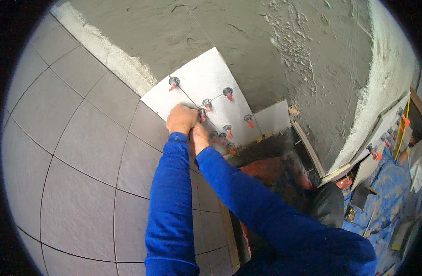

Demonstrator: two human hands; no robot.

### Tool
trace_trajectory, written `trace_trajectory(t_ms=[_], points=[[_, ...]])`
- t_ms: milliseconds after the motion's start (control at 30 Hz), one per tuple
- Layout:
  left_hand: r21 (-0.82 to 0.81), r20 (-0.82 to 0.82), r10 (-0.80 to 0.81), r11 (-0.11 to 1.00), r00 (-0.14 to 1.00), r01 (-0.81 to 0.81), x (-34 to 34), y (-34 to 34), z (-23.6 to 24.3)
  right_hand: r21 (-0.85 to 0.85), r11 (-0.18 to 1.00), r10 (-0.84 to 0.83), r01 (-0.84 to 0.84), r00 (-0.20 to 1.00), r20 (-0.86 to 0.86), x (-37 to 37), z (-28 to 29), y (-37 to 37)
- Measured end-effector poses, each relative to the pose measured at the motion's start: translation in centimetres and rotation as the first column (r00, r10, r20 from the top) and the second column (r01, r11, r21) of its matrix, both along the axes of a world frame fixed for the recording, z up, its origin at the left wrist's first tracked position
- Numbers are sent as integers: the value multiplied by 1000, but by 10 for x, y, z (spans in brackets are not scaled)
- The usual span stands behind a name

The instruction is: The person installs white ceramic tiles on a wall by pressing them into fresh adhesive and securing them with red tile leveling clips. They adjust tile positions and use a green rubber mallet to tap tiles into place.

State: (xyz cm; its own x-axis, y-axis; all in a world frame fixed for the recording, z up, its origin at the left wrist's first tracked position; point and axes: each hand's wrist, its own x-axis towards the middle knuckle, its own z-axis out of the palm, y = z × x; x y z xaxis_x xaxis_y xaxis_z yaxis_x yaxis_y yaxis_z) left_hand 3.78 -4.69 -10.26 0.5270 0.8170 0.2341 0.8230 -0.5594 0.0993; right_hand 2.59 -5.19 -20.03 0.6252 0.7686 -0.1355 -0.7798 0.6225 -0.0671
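Both my arms in blue sleeves reach up to a set of white wall tiles fixed on a grey mortared wall. My left hand is closed and presses on the lower left tile edge. My right hand sits just under it, fingers curled at a grey-and-red levelling clip; whether it grips the clip is hidden. Several more levelling clips sit along the tile joints.
Large grey tiles cover the wall on the left. A white plastered edge bounds the wall on the right, with more clipped tiles beyond. A blue sheet with tools and a dark bucket lie below right.
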Motion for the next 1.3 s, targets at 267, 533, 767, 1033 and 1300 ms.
trace_trajectory(t_ms=[267,533,767,1033,1300], points=[[-324,409,-44,927,912,190,-35,18,-17,-123,986,160,-110,811,563,13,-12,-56],[-148,862,-73,910,502,387,-66,-4,-93,599,572,167,561,-794,585,67,175,-73],[-353,899,70,701,433,620,-75,3,-107,500,722,580,478,-812,-61,68,257,17],[-305,947,144,688,288,658,-79,-6,-97,253,866,474,432,-870,-136,73,273,53],[-324,941,147,658,306,680,-77,2,-107,284,889,414,360,-896,-159,83,257,60]])
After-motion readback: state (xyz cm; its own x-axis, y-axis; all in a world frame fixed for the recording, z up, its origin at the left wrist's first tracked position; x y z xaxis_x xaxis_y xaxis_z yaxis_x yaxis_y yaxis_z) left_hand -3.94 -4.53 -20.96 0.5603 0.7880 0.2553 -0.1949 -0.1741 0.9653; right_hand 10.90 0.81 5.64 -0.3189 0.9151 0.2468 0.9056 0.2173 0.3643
